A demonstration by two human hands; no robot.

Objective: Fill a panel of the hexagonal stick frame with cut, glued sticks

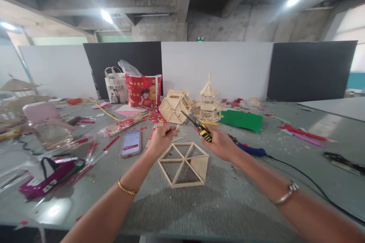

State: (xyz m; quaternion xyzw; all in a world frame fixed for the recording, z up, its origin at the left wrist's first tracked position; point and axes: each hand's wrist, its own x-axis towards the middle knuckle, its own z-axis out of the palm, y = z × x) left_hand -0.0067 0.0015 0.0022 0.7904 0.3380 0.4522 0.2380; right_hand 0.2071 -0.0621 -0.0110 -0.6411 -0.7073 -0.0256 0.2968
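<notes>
My left hand [162, 137] is closed in a pinch on a short pale wooden stick [178, 127], above the far left edge of a hexagonal stick frame. In my right hand [218, 142] is a cutting tool [204, 132] with yellow and black handles; its dark jaws point up and left, apart from the stick. The hexagonal frame [182, 163] lies flat on the table below my hands, its spokes meeting in the middle. Sticks fill its right section side by side. Several loose stick pieces lie just beyond it.
A stick pavilion [209, 102] and a hexagonal stick structure [175, 106] stand behind. A phone [130, 143] and a purple item [51, 176] lie left. At right are a green sheet [242, 120], a blue-handled corded tool [251, 149] and a black tool [345, 162]. Bags [144, 91] stand at the back.
</notes>
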